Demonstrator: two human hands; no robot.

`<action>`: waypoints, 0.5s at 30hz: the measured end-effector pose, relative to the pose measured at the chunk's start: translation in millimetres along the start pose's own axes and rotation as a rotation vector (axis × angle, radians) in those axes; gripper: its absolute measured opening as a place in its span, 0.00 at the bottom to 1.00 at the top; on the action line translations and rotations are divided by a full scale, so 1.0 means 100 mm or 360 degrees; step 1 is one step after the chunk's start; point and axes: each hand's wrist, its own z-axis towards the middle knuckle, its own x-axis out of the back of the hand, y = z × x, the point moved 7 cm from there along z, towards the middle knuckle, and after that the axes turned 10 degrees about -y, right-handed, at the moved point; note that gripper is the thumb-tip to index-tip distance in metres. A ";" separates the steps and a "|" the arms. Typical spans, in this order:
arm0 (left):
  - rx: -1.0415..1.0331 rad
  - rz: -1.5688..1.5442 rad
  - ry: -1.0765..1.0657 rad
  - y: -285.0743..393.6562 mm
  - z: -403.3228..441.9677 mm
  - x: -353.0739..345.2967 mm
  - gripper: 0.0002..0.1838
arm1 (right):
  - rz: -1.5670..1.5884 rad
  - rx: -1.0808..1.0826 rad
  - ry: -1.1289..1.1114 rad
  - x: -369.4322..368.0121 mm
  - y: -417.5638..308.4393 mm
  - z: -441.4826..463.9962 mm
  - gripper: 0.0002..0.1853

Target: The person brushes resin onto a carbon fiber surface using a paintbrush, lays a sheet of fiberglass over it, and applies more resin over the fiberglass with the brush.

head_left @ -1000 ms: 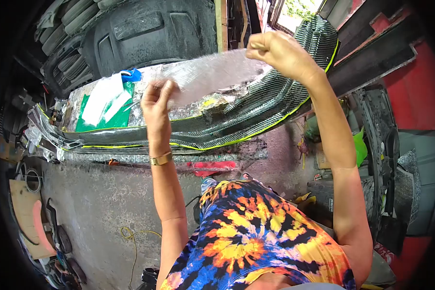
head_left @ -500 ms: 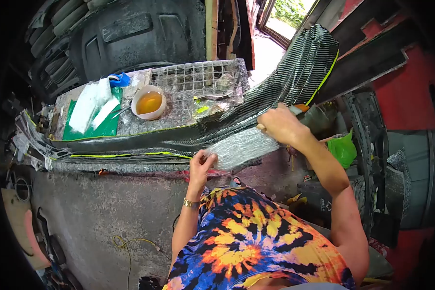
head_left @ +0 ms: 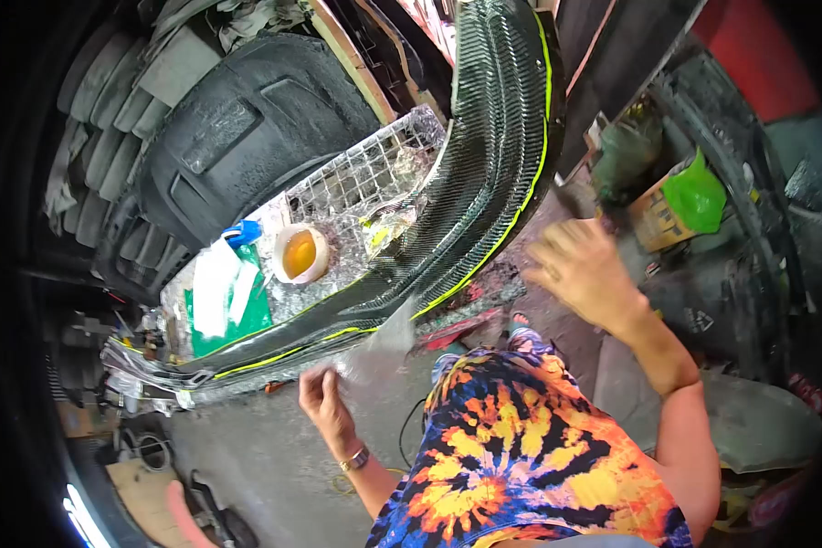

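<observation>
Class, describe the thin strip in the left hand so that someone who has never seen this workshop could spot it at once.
Find the long, curved black part edged in bright yellow. By its near edge, the left hand pinches a pale strip between its fingers. It is partly see-through, unlike the solid white pieces on the green sheet.

The long curved part (head_left: 495, 146) has a woven-fibre surface with a glossy finish. The handheld sheet (head_left: 385, 349) is thin, translucent and fibrous. The cup (head_left: 317, 272) appears to be plastic; the liquid (head_left: 300, 250) inside is clear and glossy. The large panel (head_left: 247, 146) is matt and scuffed. The floor (head_left: 274, 447) is rough, concrete-like. The bag (head_left: 696, 196) is thin, shiny plastic. The shirt (head_left: 511, 447) is cloth.
</observation>
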 end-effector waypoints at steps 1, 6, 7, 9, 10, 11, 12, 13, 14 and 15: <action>0.0027 0.0043 0.0008 0.08 -0.04 0.16 0.02 | 0.0024 -0.0167 0.0079 0.04 0.22 -0.11 0.13; 0.0215 0.0047 0.0049 0.16 -0.24 1.17 0.04 | 0.0990 -0.0750 0.0604 -0.28 1.24 -0.81 0.08; 0.0285 0.0017 0.0162 0.14 -0.30 1.34 0.04 | 0.1350 -0.0953 0.0567 -0.34 1.33 -0.93 0.06; 0.0370 0.0102 0.0225 -0.09 -0.46 1.88 0.04 | 0.1623 -0.0810 0.0731 -0.40 1.38 -1.06 0.07; 0.0450 0.0160 0.0285 -0.26 -0.59 2.11 0.05 | 0.1868 -0.0654 0.0903 -0.39 1.39 -1.09 0.08; 0.0463 0.0187 0.0416 -0.38 -0.73 2.28 0.04 | 0.1878 -0.0635 0.0906 -0.40 1.36 -1.06 0.08; 0.0479 0.0222 0.0500 -0.56 -0.87 2.55 0.04 | 0.1985 -0.0441 0.0961 -0.37 1.17 -0.96 0.10; 0.0495 0.0256 0.0596 -0.74 -1.05 2.74 0.04 | 0.2093 -0.0236 0.1004 -0.33 1.06 -0.87 0.12; 0.0488 0.0243 0.0636 -1.01 -1.24 2.93 0.04 | 0.2169 -0.0191 0.0940 -0.32 0.94 -0.75 0.13; 0.0572 0.0233 0.0813 -1.34 -1.50 3.18 0.04 | 0.2247 -0.0128 0.0860 -0.31 0.79 -0.57 0.15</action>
